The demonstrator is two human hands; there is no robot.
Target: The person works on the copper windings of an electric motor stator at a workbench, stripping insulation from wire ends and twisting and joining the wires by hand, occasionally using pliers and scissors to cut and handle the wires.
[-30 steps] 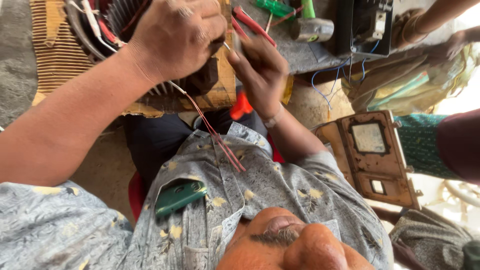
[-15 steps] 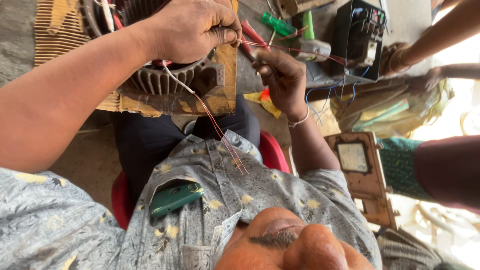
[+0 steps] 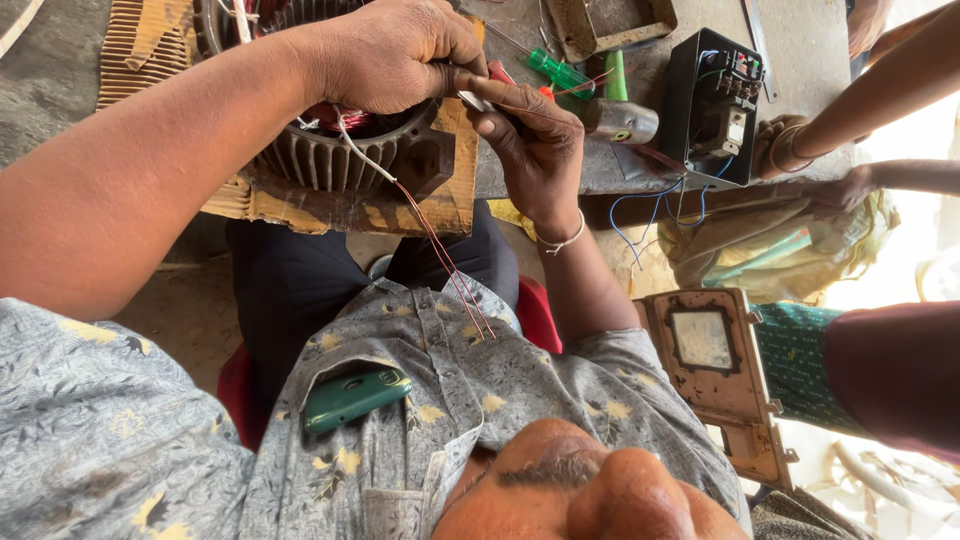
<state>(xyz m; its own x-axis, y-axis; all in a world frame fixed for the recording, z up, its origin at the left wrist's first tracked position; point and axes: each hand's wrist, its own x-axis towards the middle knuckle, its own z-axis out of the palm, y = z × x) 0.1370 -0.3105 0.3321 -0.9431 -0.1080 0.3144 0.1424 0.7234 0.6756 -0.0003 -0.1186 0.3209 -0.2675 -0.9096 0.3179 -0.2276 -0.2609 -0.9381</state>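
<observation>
A grey, scuffed tabletop (image 3: 800, 60) fills the upper view. Below it lies a bare sandy floor (image 3: 180, 310). Strong daylight washes out the right edge.

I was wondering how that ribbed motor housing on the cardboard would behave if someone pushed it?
The ribbed motor housing looks like thick cast metal, so probably heavy and rigid. Being round, it might roll, though the cardboard beneath likely damps that.

We saw a ribbed, dull grey metal motor housing (image 3: 330, 160) on torn, rough cardboard (image 3: 330, 208), thin glossy copper wires (image 3: 450, 270), a translucent green plastic screwdriver handle (image 3: 560, 72), and a scuffed matt table (image 3: 800, 60).
</observation>
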